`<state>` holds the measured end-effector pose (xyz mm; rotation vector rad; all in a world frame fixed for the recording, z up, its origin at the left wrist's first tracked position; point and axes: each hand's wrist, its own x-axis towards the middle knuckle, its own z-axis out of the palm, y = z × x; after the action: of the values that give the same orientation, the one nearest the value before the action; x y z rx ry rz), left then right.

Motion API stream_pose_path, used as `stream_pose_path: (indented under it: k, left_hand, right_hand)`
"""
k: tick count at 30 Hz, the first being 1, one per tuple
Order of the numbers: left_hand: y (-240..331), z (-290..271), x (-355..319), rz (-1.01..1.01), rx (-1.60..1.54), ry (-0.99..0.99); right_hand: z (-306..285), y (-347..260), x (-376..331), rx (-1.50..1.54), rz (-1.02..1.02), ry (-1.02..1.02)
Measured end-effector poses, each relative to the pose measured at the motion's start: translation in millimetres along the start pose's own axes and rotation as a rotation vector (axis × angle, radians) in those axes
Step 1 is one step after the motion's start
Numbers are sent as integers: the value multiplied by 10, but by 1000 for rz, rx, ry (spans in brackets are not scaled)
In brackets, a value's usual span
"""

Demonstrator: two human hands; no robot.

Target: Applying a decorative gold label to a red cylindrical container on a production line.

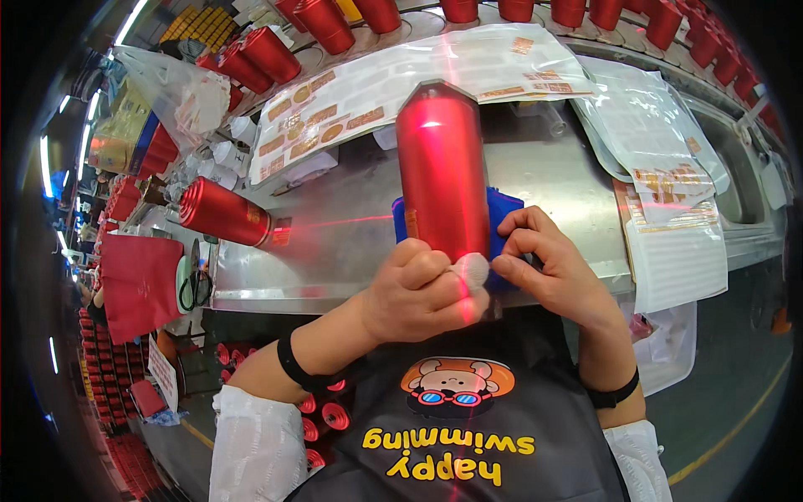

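Observation:
A large shiny red cylindrical canister lies lengthwise before me on a blue support, its near end toward my body. My left hand is closed at that near end, with a white cloth-like wad at its thumb. Just right of the canister, my right hand has curled fingers, their tips close to the thumb in a pinch. Anything between those fingertips is too small to make out. A red light line runs along the canister and over my left hand.
Another red canister lies on the metal table to the left. Sticker sheets lie beyond the work, and more sheets at right beside a sink. Several red canisters line the far side. Scissors hang at left.

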<state>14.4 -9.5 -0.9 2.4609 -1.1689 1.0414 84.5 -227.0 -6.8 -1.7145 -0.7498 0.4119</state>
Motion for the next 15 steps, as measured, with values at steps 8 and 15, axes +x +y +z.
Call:
stream_pose_path:
  k: [8,15]
  left_hand:
    - [23,-43,-13,-32,8,-23]
    - [6,22,-98,-22,15,7]
  right_hand:
    - [9,13,15,-50,-38,1]
    - [21,49,15,-87,-90,-6]
